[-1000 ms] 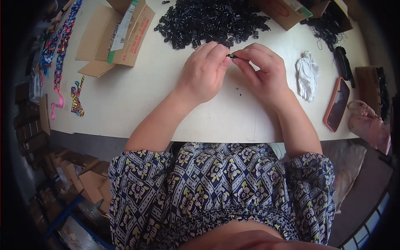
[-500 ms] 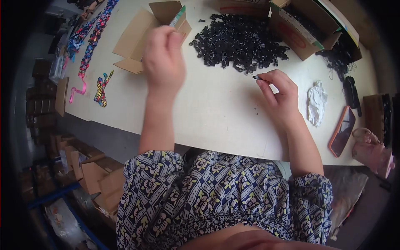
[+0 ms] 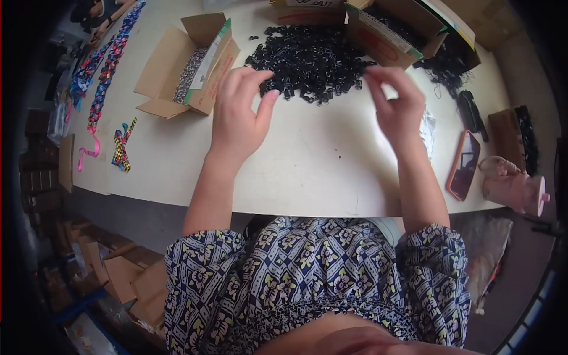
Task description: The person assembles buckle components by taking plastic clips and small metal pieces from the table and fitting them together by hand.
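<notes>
A pile of small black clips (image 3: 307,62) lies at the back middle of the white table (image 3: 307,160). My left hand (image 3: 242,106), fingers apart and with nothing seen between them, hovers at the pile's left edge. Over the pile's right edge is my right hand (image 3: 399,103), thumb and forefinger brought together; whatever is at their tips is too small and dark to make out. An open cardboard box (image 3: 219,77) holding many small speckled pieces stands just left of my left hand.
Another box (image 3: 390,35) of black parts stands behind right, near black cords (image 3: 444,74). On the right are a white cloth (image 3: 427,136), a phone (image 3: 463,165) and a pink cup (image 3: 515,192). Patterned straps (image 3: 103,89) lie left; a person's hand (image 3: 105,25) is at the far left.
My left hand has come back from the open box to the pile's left edge, its fingers now apart. My right hand has moved up to the pile's right edge. The camera view has shifted.
</notes>
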`<state>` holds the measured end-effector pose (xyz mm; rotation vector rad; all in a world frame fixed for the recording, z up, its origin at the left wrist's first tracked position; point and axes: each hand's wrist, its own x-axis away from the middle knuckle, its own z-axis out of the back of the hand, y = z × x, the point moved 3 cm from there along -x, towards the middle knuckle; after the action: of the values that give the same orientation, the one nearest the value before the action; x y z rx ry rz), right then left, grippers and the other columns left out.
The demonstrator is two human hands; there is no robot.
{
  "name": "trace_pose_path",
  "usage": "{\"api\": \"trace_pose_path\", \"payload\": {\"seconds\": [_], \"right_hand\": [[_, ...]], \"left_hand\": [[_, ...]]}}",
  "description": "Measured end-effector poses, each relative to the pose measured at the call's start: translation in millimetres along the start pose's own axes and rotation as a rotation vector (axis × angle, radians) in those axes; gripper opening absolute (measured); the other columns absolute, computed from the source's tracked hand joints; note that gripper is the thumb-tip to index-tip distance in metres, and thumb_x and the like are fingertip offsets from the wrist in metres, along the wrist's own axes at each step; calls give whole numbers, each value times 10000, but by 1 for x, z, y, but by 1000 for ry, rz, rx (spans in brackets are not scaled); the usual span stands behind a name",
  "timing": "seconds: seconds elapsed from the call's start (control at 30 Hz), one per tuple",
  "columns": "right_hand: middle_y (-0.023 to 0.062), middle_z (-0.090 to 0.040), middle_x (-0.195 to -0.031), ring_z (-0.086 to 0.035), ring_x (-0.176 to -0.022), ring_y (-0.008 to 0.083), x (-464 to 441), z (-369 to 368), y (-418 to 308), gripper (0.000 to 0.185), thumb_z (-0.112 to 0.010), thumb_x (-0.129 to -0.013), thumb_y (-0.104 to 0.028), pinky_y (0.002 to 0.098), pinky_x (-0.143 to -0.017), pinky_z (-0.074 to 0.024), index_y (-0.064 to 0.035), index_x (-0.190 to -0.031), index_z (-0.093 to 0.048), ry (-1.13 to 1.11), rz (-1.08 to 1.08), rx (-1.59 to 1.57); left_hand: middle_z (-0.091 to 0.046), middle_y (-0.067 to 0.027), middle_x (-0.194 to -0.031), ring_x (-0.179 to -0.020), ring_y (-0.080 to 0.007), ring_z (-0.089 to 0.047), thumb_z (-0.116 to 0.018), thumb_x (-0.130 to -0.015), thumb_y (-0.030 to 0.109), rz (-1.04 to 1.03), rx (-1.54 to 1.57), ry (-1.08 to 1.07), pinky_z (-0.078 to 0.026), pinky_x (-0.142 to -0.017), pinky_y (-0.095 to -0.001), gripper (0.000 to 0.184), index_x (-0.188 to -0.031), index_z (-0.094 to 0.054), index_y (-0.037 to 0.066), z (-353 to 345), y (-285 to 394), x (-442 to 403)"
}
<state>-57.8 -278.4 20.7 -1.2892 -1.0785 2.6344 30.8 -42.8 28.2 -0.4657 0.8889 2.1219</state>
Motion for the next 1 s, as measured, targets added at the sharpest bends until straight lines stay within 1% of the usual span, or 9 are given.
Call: {"api": "trace_pose_path", "payload": {"seconds": [0.13,0.23,0.33,0.4,0.47,0.5,0.7,0.83,1.0], "right_hand": [[61,-681,-800,-655,-722,226,-51,32,20,90,-726,-810,-93,302,-669,-513,-85,-899,-715,240,130,209],[52,-704,-954,-677,-852,200,-78,41,44,171,-699,-859,-199,294,-728,-520,-106,-1000,-723,80,5,504],[48,-687,-1056,-652,-962,212,-66,34,40,204,-707,-848,-202,314,-778,-518,-118,-1034,-716,41,123,522],[43,-668,-1067,-588,-1040,265,-49,23,26,187,-727,-800,-175,355,-876,-482,-102,-972,-717,33,121,345],[56,-672,-1101,-623,-1023,234,-33,14,12,202,-726,-820,-153,328,-886,-490,-91,-1012,-711,-52,106,280],[71,-666,-1054,-582,-1047,286,-28,10,4,202,-754,-760,-115,373,-895,-477,-70,-951,-707,-59,160,240],[81,-664,-1000,-599,-1011,282,-6,1,-20,154,-745,-734,-26,367,-843,-493,-53,-873,-687,-19,233,79],[88,-660,-927,-618,-904,292,14,-16,-13,132,-713,-742,-10,376,-777,-508,-36,-865,-673,-141,134,-71],[130,-679,-921,-659,-879,272,37,-30,-5,173,-668,-793,-30,357,-753,-527,-1,-964,-672,-444,-284,-208]], "left_hand": [[-588,-107,-1008,-985,-294,-545,-672,-832,89,-25,-16,-156,-446,-870,-390,187,-1005,-655,19,-17,2,2],[-591,-114,-1045,-1037,-297,-541,-673,-824,69,43,-94,-299,-439,-915,-387,207,-1024,-650,20,-30,-4,3],[-592,-105,-1034,-1052,-292,-528,-680,-810,64,52,-120,-374,-436,-920,-381,217,-1022,-658,27,-44,-10,7],[-590,-102,-1021,-1042,-291,-530,-682,-805,60,22,-115,-373,-438,-917,-384,226,-1028,-661,34,-52,-8,6],[-588,-97,-1006,-1028,-290,-533,-682,-801,58,0,-117,-388,-440,-908,-386,227,-1027,-663,41,-62,-6,6],[-587,-94,-996,-1019,-289,-534,-682,-801,58,-13,-120,-398,-441,-901,-386,223,-1023,-665,45,-68,-6,5],[-585,-89,-956,-976,-292,-540,-683,-802,72,-9,-197,-444,-446,-854,-393,147,-941,-641,50,-84,-1,3],[-587,-98,-945,-959,-301,-542,-678,-810,73,-13,-174,-421,-446,-837,-394,147,-928,-600,34,-75,10,3],[-606,-94,-925,-873,-253,-572,-654,-841,48,11,131,-295,-467,-786,-355,139,-959,-588,15,-60,29,3]]}}
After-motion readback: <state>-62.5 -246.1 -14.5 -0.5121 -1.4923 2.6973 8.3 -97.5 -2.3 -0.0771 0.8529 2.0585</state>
